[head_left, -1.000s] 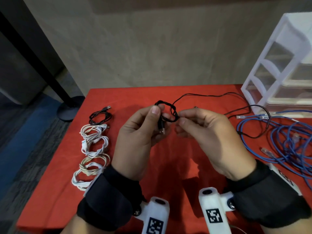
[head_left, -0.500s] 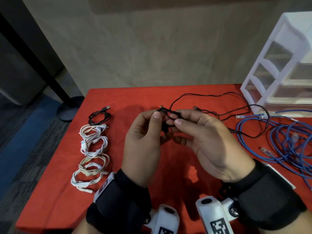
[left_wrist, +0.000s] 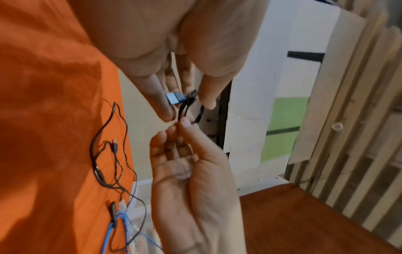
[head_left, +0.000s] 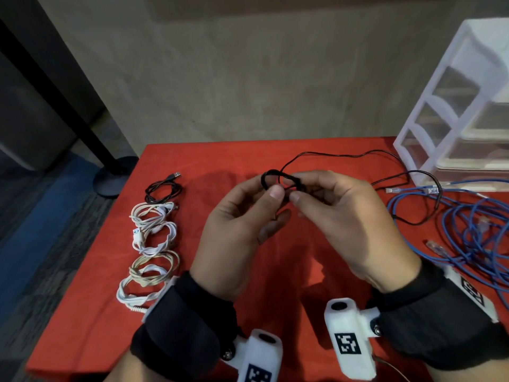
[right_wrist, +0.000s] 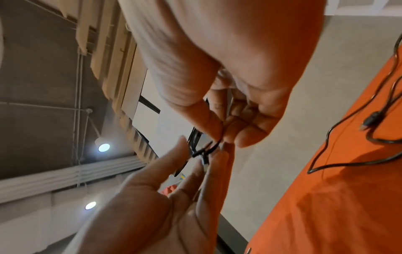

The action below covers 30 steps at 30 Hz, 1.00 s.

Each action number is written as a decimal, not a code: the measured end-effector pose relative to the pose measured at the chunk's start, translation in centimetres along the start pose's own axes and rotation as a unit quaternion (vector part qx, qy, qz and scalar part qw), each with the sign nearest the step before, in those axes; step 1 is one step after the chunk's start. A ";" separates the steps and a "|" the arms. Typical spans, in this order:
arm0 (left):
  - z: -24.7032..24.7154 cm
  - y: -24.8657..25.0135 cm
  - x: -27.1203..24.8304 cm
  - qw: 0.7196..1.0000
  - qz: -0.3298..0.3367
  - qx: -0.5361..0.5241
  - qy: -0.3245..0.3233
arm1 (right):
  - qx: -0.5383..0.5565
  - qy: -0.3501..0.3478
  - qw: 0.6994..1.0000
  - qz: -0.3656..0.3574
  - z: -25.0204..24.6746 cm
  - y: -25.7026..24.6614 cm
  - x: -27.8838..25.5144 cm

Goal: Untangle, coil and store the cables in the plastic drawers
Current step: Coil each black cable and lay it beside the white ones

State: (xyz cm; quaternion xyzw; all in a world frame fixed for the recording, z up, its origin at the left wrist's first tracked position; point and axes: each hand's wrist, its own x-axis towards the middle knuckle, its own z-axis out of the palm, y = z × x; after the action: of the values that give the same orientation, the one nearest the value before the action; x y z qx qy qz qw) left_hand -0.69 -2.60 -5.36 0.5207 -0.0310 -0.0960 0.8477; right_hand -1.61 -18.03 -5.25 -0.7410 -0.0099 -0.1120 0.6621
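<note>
Black cable (head_left: 278, 180) sits in a small coil held above the red table (head_left: 220, 161), pinched between your left hand (head_left: 237, 232) and your right hand (head_left: 349, 224); each hand has thumb and forefinger pressed on the loops, and the left wrist view shows the USB plug (left_wrist: 174, 98) tucked against your left fingers. The free length trails off to the right across the cloth and crosses the blue cable tangle (head_left: 468, 224) in front of the plastic drawers (head_left: 451, 111). If you wind faster than the tail can slide, it will likely snag on the blue loops and drag them along, or pull the coil out of your pinch; a loose pinch would let the small, springy loops pop open. Count: one black cable in hand, one coiled black cable (head_left: 164, 188) at the left, about four coiled white or cream cables (head_left: 151, 244) below it, one blue tangle, one drawer unit with three compartments visible.
</note>
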 end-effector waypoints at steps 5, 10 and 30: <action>-0.7 0.1 0.1 0.996 0.048 0.071 0.010 | -0.032 -0.052 0.998 0.001 -0.6 -0.6 0.0; -1.0 0.6 0.2 0.985 0.075 0.154 -0.033 | -0.039 -0.031 0.999 -0.014 -1.2 -0.8 0.3; -1.3 0.9 0.2 0.990 -0.065 -0.009 -0.122 | 0.205 -0.060 0.975 0.065 0.6 -1.2 -0.3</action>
State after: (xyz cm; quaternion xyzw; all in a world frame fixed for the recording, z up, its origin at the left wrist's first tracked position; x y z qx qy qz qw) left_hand -0.15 -1.12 -5.21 0.4987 -0.0997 -0.2137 0.8341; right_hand -2.04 -17.27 -4.23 -0.5936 -0.0242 -0.0200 0.8041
